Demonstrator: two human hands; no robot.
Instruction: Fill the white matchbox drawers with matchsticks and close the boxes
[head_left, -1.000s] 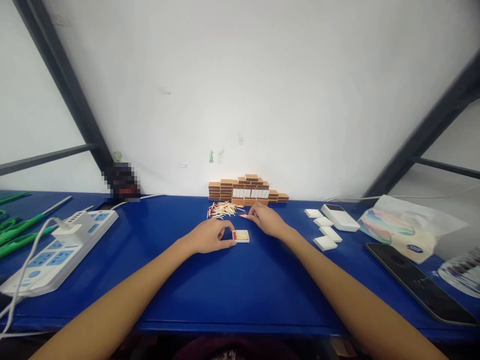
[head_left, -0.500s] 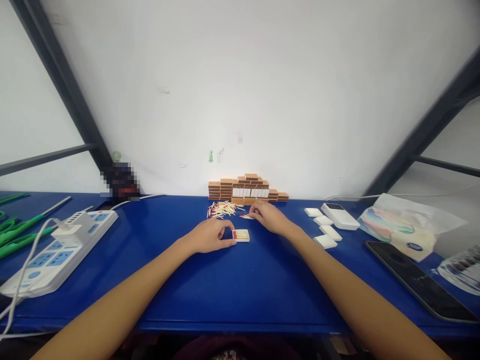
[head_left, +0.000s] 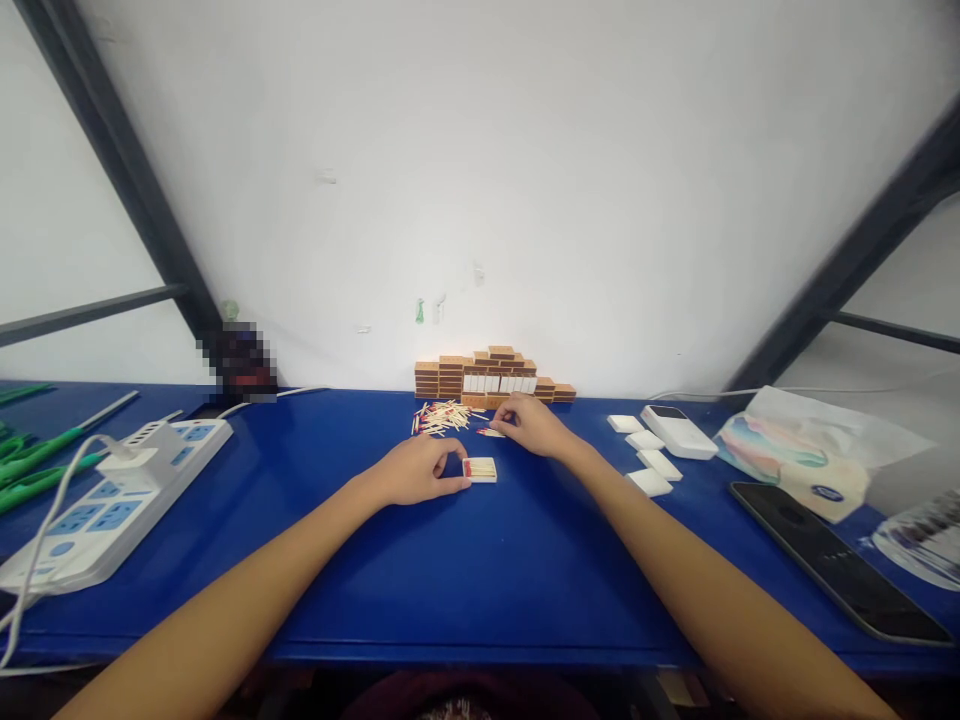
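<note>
My left hand [head_left: 420, 470] grips the left end of a small white matchbox tray [head_left: 482, 470] between thumb and fingers. Several red-tipped matches lie side by side in the tray. Just behind it, my right hand [head_left: 534, 425] has its fingertips closed in a pinch on the right end of a few matches [head_left: 489, 432] on the table. How many of them are in the pinch is hidden. A loose heap of matches [head_left: 446, 418] lies to the left of these, in front of a stack of brown matchboxes [head_left: 451, 378] by the wall. White trays [head_left: 501, 384] stand upright within the stack.
Several white trays [head_left: 643, 440] and a white device with a dark screen [head_left: 679, 432] lie to the right. Beyond them are a tissue pack [head_left: 795, 450] and a black phone [head_left: 832, 560]. On the left are a power strip [head_left: 112, 520] with cables and green-handled tools [head_left: 45, 470].
Both hands stay almost in place. My right hand has shifted very slightly at the few matches, and the view has moved a little. The tray remains in my left hand.
</note>
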